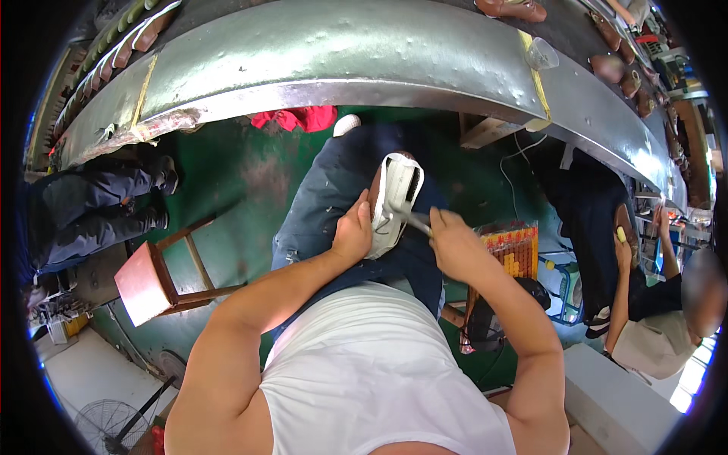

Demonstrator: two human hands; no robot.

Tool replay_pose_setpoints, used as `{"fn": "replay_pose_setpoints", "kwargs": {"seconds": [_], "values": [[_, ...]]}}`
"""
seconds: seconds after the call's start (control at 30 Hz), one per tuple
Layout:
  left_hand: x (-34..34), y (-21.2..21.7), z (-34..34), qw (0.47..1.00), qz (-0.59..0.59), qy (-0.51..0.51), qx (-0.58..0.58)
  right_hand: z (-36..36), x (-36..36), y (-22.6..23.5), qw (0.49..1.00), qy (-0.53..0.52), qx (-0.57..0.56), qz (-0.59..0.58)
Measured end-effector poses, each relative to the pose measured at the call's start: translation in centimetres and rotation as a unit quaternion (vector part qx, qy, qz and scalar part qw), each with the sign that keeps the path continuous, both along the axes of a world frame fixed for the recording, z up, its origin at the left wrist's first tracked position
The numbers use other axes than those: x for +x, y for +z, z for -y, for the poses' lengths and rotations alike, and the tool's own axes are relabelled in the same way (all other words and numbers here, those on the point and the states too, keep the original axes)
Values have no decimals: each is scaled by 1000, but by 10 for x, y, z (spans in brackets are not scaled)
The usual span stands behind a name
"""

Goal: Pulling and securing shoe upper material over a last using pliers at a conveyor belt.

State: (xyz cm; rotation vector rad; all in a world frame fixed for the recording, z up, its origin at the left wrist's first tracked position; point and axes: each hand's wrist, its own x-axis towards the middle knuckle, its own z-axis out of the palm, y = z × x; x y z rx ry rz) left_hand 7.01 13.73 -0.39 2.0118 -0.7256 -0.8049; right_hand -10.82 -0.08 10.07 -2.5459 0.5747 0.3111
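A brown shoe upper [375, 187] with a white border around its pale underside lies sole up across my lap, its opening side turned toward me hidden in part by my hands. Along its left edge my left hand [353, 231] is closed, gripping it. My right hand [455, 244] wraps round the handle of a grey metal hand tool with a hammer-like head [400, 208]. That head sits over the shoe's underside; whether it touches cannot be made out. A dark strip shows on the underside's far right part.
Beyond my knees runs a metal-edged conveyor bench [341, 57] with brown shoes [512, 9] on it. A stool [148, 284] stands at left, a bead seat mat [512, 250] at right. A co-worker [660, 334] sits at far right, and another person's legs [98, 205] show at left.
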Motion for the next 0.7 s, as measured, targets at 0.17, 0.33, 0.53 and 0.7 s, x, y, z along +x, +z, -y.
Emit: {"fn": "replay_pose_setpoints", "kwargs": {"seconds": [0.17,0.33,0.53,0.7], "values": [[3,1,-5,973,148,-159,-83,9,11,-15,995,-34,-93,30],[18,30,5,940,147,-308,-2,23,-3,-20,994,-103,-8,-32],[26,54,24,910,149,-382,58,32,13,0,951,-205,138,183],[23,28,-8,933,153,-316,-81,30,15,-42,989,-117,84,23]]}}
